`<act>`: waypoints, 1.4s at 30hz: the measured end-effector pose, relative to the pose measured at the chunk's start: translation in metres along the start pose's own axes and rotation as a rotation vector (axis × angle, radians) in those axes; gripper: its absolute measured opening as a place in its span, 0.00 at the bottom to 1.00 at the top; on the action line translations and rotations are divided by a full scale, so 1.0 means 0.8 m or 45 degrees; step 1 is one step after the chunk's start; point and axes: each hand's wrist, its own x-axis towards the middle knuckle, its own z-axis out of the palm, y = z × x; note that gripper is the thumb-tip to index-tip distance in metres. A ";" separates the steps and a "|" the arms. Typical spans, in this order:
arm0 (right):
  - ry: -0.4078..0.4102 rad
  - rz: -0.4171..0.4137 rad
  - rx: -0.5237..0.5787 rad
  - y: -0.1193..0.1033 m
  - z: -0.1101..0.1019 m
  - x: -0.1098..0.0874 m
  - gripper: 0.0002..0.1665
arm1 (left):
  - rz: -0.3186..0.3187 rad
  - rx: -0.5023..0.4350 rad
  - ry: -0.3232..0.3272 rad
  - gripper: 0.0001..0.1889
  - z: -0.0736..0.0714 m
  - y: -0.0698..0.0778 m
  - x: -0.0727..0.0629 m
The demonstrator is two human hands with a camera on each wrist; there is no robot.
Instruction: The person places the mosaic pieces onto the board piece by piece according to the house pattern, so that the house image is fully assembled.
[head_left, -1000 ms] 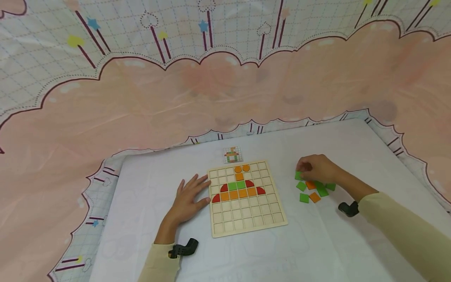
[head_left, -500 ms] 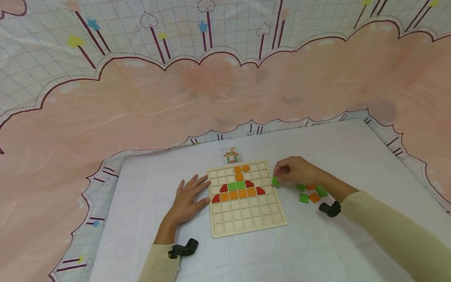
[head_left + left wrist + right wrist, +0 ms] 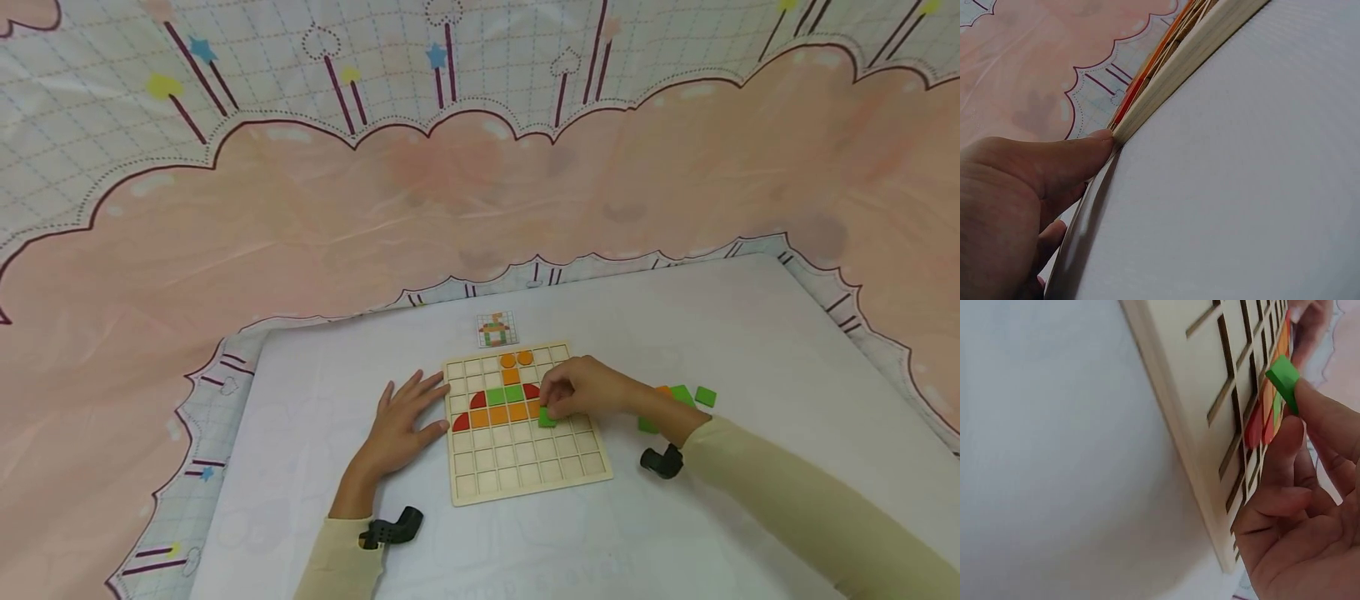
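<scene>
A wooden grid board (image 3: 487, 461) lies on the white table, bearing orange, green and red tiles in its upper and middle cells. Between thumb and fingers my right hand (image 3: 592, 387) pinches a green square tile (image 3: 547, 418), held over the board's right half; the right wrist view shows this green tile (image 3: 1283, 376) just above the grid. My left hand (image 3: 401, 429) rests at the board's left side with fingers spread. In the left wrist view, the left thumb (image 3: 1079, 159) touches the board's edge (image 3: 1166, 87).
A small picture card (image 3: 497, 329) with a coloured grid pattern lies behind the board. To the right, loose green tiles (image 3: 706, 396) and orange ones lie partly hidden under my right forearm. A patterned cloth (image 3: 480, 200) rises behind the table (image 3: 315, 375).
My right hand has carried a green tile from the loose pile leftward to above the board. The left hand has stayed at the board's left edge.
</scene>
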 end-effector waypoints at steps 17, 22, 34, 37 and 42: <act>0.042 0.000 -0.171 -0.004 0.026 0.005 0.04 | 0.003 0.004 0.002 0.31 -0.001 0.002 0.001; 0.069 -0.023 -0.215 -0.004 0.029 0.005 0.04 | 0.001 0.004 0.006 0.31 -0.001 0.002 0.000; 0.102 0.042 -0.274 0.006 0.020 -0.005 0.07 | -0.006 0.005 0.003 0.32 -0.001 0.003 0.001; 0.095 0.063 -0.252 0.008 0.014 -0.009 0.06 | -0.006 0.001 0.004 0.31 -0.001 0.002 0.001; 0.099 0.076 -0.244 0.008 -0.004 -0.017 0.05 | 0.010 -0.006 0.008 0.31 -0.001 0.002 0.000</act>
